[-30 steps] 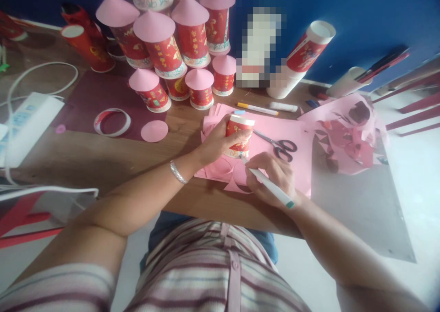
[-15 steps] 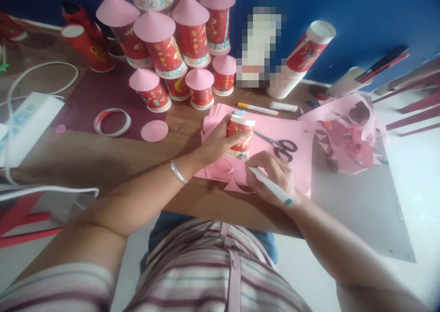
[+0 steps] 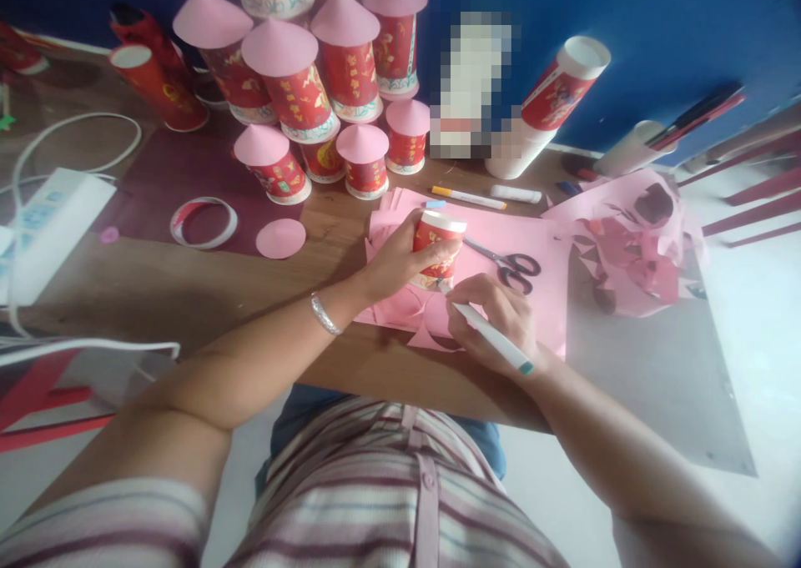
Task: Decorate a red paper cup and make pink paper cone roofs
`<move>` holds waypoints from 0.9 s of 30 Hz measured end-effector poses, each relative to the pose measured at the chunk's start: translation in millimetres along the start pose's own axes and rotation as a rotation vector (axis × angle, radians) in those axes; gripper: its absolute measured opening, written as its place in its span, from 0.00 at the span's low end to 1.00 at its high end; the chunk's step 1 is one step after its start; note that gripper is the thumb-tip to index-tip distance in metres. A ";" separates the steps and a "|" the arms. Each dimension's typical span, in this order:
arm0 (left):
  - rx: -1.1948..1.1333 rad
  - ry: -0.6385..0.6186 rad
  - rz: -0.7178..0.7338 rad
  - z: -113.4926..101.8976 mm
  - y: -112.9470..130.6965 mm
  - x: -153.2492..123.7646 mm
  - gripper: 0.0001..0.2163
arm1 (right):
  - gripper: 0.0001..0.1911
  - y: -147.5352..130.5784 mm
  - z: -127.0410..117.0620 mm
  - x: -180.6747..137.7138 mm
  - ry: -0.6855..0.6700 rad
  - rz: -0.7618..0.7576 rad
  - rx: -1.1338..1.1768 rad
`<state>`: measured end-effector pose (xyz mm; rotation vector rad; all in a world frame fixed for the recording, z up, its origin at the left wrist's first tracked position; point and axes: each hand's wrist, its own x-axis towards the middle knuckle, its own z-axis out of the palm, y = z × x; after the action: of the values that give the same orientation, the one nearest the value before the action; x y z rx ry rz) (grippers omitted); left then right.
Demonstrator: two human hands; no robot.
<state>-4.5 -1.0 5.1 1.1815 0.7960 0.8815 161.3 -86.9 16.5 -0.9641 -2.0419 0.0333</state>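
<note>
My left hand [image 3: 400, 255] is wrapped round a small red paper cup [image 3: 431, 238] with a white rim and gold print, tilted above the pink paper. In my right hand [image 3: 494, 314] is a white marker pen [image 3: 497, 340] with a green end, pinched between the fingers. The pen's tip meets or nearly meets the pale band at the cup's lower edge; exact contact I cannot tell. Pink paper sheets [image 3: 551, 276] lie under both hands. Dark-handled scissors [image 3: 513, 268] rest on these sheets, just beyond my right hand.
Several red paper lanterns with pink cone tops [image 3: 288, 47] stand at the back left. A tape roll [image 3: 204, 222] and a pink paper disc [image 3: 281, 238] lie to the left. A yellow-capped marker [image 3: 469, 198] lies behind the sheets, pink scraps [image 3: 632, 259] on the right.
The red cup has turned and shifted slightly to the right in my left hand. My right hand holds the marker almost in the same place at the cup's lower band.
</note>
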 end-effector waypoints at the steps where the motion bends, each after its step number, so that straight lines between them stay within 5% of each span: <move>1: -0.006 -0.007 0.002 -0.2 -0.8 0.2 0.24 | 0.12 -0.2 -0.8 0.2 -0.004 -0.009 0.019; 27: -0.167 0.008 0.033 -7.8 -14.2 3.9 0.22 | 0.11 -2.3 -3.7 1.1 0.008 -0.029 0.046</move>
<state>-7.5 3.7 -10.6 1.0471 0.6969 0.9611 162.2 -88.9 20.4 -0.9045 -2.0388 0.0605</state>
